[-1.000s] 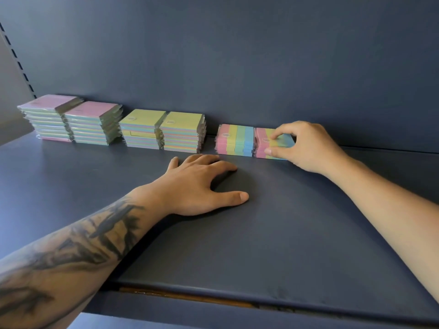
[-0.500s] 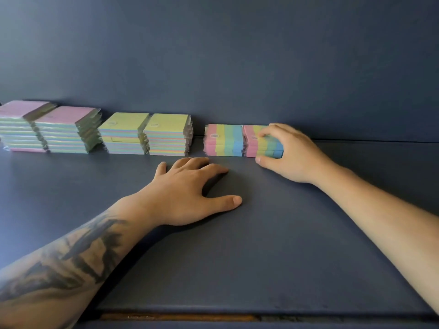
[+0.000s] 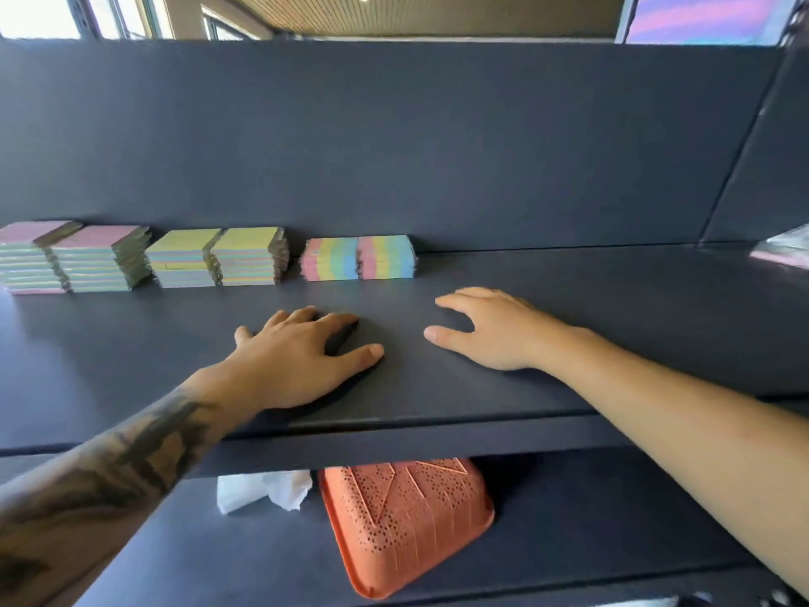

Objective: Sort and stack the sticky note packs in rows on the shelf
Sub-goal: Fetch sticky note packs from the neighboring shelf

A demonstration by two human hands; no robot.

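The sticky note packs stand in a row against the back of the shelf [image 3: 569,326]: pink-topped stacks [image 3: 74,256] furthest left of the striped stacks [image 3: 359,258], yellow-topped stacks [image 3: 219,256] between. Both the left hand [image 3: 297,357] and right hand [image 3: 490,330] lie in front of the striped stacks with fingers loosely spread, holding nothing. More packs, possibly the blurred thing [image 3: 783,251] far right of the striped stacks, should be set flush beside them, edges squared.

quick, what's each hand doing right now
Left hand: open, flat on the shelf, holding nothing.
Right hand: open, fingers relaxed, holding nothing, apart from the packs.
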